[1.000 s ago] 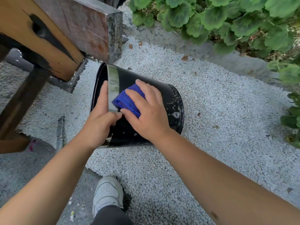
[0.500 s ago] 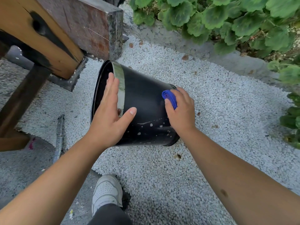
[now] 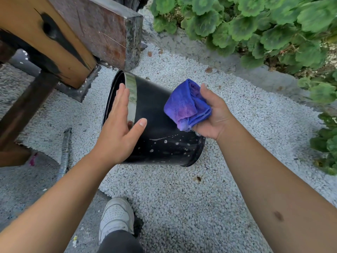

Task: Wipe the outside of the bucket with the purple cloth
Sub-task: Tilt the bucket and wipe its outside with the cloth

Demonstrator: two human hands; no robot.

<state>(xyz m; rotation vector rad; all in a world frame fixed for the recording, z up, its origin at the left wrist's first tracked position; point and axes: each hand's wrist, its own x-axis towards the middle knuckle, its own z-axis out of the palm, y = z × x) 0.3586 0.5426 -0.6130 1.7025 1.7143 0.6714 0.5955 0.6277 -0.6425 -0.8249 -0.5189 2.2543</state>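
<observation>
A black bucket point(image 3: 158, 128) with a shiny band near its rim lies on its side on white gravel, mouth facing left. White specks dot its wall near the base. My left hand point(image 3: 119, 128) rests flat on the bucket by the band, fingers spread. My right hand point(image 3: 213, 114) holds the folded purple cloth point(image 3: 186, 106) lifted just above the bucket's base end, with the cloth turned face up. Whether the cloth touches the bucket is unclear.
A wooden bench beam point(image 3: 54, 39) and a stone block point(image 3: 109, 28) stand just behind the bucket's mouth. Green plants point(image 3: 264, 24) line a concrete kerb at the right. A metal rod point(image 3: 63, 154) lies at the left; my white shoe point(image 3: 116, 216) is below.
My right hand slid the cloth from the band end toward the base, then lifted it off and turned it face up. My left hand shifted slightly on the bucket.
</observation>
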